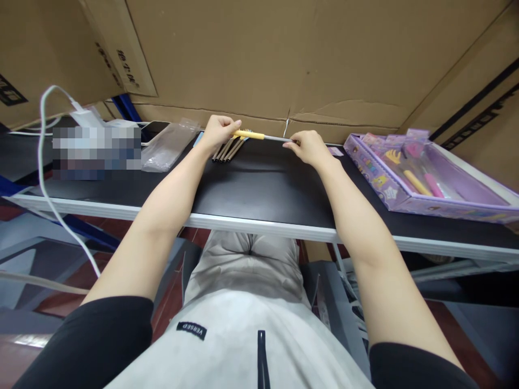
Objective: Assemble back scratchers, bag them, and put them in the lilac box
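Held level above the black table is a yellow-handled telescopic back scratcher (pixel 253 135) with a thin metal rod. My left hand (pixel 219 132) pinches the yellow handle at its left end. The thumb and fingers of my right hand (pixel 308 146) close on the rod's right end, and the tip there is hidden by the fingers. Under and beside my left hand, several slim sticks with dark ends (pixel 227 151) lie side by side on the table. Yellow parts show at their far ends, partly covered by the hand and the handle.
To the right stands a purple display box (pixel 405 197) holding packaged yellow and pink back scratchers. Clear plastic bags (pixel 170 146) and a phone (pixel 155 129) lie at the left, near a blurred-out item. A white cable (pixel 41 156) hangs over the table edge. Cardboard (pixel 251 54) walls the back.
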### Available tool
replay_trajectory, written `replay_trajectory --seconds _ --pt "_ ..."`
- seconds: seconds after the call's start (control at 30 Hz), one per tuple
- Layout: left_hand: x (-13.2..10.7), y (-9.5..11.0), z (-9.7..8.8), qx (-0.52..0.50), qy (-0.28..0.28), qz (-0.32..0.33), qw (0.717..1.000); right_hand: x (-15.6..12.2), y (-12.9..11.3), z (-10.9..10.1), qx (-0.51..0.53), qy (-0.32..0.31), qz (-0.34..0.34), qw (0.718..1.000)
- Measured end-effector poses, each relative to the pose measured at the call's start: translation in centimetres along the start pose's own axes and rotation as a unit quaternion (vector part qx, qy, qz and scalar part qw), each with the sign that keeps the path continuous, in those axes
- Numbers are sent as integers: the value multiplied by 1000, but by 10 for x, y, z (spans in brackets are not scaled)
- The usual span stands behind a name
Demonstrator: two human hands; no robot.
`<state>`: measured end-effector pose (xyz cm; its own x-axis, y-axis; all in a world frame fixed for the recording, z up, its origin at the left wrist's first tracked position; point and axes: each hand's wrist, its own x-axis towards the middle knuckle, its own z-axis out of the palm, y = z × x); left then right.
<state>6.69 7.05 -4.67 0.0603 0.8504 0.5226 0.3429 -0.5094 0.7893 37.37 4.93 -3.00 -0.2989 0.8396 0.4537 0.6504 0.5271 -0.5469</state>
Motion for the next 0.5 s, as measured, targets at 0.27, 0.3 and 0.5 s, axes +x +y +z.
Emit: replay_trajectory --seconds 0.27,0.3,0.5 --pt "7 -13 5 6 30 -41 999 -2 -8 3 -42 -34 -23 998" --pt "7 -13 5 4 31 -35 999 -2 -10 3 -41 -34 -21 998" --pt "5 -13 1 -11 13 -32 999 -2 -14 0 -12 -21 -15 1000"
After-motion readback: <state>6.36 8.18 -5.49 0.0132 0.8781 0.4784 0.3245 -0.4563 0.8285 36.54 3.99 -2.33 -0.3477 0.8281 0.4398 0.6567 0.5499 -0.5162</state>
